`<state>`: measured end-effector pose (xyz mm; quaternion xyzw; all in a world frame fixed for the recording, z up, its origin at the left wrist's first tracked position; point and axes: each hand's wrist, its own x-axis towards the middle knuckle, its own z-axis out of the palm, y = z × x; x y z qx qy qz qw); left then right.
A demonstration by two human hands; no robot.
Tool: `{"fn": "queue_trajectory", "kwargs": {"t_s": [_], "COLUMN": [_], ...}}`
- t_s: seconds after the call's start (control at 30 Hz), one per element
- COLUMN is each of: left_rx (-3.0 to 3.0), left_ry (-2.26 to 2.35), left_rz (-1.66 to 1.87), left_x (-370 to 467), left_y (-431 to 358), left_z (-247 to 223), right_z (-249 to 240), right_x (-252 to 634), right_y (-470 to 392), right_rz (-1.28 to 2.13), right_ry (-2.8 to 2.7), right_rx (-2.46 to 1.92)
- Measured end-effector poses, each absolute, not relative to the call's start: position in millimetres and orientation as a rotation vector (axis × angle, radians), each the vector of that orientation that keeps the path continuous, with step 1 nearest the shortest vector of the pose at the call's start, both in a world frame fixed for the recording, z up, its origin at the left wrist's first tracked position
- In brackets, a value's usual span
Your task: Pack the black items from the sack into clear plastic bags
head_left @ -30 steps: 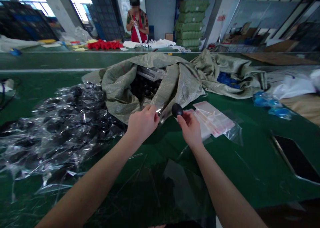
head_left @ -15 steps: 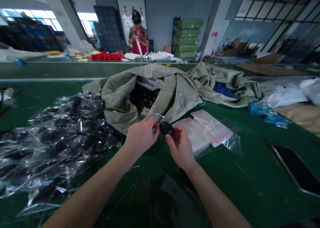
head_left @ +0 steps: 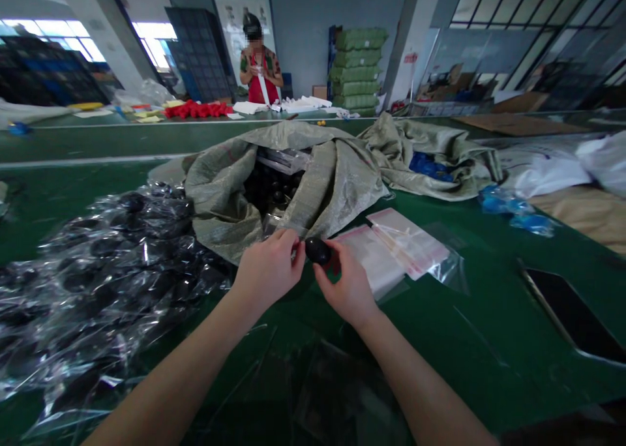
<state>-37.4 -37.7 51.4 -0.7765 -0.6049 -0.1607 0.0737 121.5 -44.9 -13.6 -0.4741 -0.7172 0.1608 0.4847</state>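
Between the thumb and fingers of my right hand [head_left: 345, 280] is a smooth, black, egg-shaped ball [head_left: 317, 251]. My left hand [head_left: 271, 261] is closed in a pinch right beside the ball's left end. Clear film of a plastic bag [head_left: 278, 223] shows just above the left knuckles; the fingertips on it are partly hidden. Behind both hands lies an open woven sack [head_left: 337, 185] with many black balls [head_left: 278, 196] inside. Flat clear bags [head_left: 408, 244] lie in a stack to the right of my right hand.
A wide heap of bagged black balls [head_left: 112, 270] covers the left of the green table [head_left: 469, 374]. On the right lie a phone [head_left: 572, 309] and blue bagged pieces [head_left: 518, 210]. A second sack [head_left: 440, 143] holds blue items. Across the belt stands a person [head_left: 259, 74].
The whole view has shifted slightly, so things sit a little further left and higher. The black ball has turned a little in my right fingers, close to my left hand.
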Motion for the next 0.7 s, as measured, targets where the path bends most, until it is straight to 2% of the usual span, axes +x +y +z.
{"fn": "queue_trajectory", "kwargs": {"t_s": [0.2,0.7], "left_rx": [-2.335,-2.420], "left_ry": [-1.774,-1.533], "left_rz": [-0.419,-0.347], "left_x": [-34.5,-28.9], "left_y": [-39.6,-46.1], "left_z": [50.6,47.9], "right_z": [-16.7,-26.4], "right_x": [122.0,119.0], "right_y": [-41.7,-43.4], "right_rz": [0.216,0.203], "right_ry": [-1.785,-1.746], "right_rx": [-1.085,-1.159]}}
